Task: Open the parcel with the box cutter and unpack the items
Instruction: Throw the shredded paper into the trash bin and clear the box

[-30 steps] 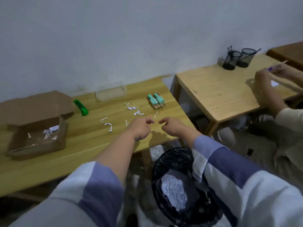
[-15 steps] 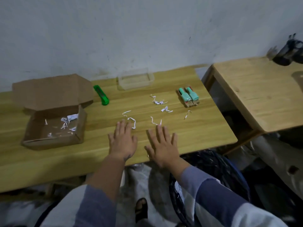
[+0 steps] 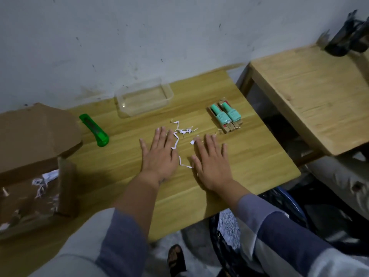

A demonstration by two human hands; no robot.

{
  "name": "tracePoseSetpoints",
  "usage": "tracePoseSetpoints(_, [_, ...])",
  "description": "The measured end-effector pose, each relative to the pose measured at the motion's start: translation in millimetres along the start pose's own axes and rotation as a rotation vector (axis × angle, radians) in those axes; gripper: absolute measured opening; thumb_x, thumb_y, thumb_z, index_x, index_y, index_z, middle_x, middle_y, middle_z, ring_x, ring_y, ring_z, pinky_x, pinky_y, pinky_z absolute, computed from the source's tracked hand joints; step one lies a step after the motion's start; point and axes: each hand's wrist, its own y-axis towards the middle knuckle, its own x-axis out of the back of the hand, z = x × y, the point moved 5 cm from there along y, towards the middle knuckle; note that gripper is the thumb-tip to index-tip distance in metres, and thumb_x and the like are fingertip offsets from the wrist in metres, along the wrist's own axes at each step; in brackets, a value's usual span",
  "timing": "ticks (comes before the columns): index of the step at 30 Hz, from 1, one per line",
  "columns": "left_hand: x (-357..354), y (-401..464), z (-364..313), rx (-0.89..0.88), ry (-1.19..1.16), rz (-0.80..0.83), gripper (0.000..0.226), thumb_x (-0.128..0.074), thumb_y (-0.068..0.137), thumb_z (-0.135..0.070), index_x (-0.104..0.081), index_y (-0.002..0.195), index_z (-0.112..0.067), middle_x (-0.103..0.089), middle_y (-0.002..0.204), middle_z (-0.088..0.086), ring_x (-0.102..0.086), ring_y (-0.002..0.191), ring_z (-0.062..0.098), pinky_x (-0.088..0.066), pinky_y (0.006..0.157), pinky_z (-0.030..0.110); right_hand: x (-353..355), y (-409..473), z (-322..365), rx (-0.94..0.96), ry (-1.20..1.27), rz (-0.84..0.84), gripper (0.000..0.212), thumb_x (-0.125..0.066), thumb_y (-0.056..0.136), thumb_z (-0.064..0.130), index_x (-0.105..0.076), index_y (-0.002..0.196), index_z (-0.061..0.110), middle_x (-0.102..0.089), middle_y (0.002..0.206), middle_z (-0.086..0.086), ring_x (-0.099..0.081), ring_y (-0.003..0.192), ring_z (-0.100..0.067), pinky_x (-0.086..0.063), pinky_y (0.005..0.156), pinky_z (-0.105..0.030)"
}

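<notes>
Both hands have slid forward across the wooden table since half a second ago, from its near edge up into the scattered paper shreds. Now the left hand and the right hand lie flat, palms down, fingers straight and slightly spread, gripping nothing; a curl of shredded paper runs between them and touches both. Just beyond the right hand's fingertips lie 2 mint-green bottles side by side on a small cardboard piece. The green box cutter lies on the table left of the left hand, well apart from it. At the far left sits the opened cardboard parcel, flap up, with paper shreds inside. A clear plastic tray rests near the wall. A black bin stands below the table edge.
</notes>
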Motion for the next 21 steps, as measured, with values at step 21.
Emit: tracePoseSetpoints(21, [-9, -43, -37, -0.249, -0.222, -0.081, 0.062, -0.007, 0.09, -0.038, -0.026, 0.148, -0.031, -0.021, 0.157, -0.012, -0.005, 0.146, 0.003, -0.003, 0.12, 0.046, 27, 23, 1, 0.131, 0.323, -0.199, 0.037, -0.04, 0.09, 0.019, -0.057, 0.123, 0.017, -0.049, 0.132, -0.015, -0.048, 0.122, -0.033, -0.042, 0.097, -0.048])
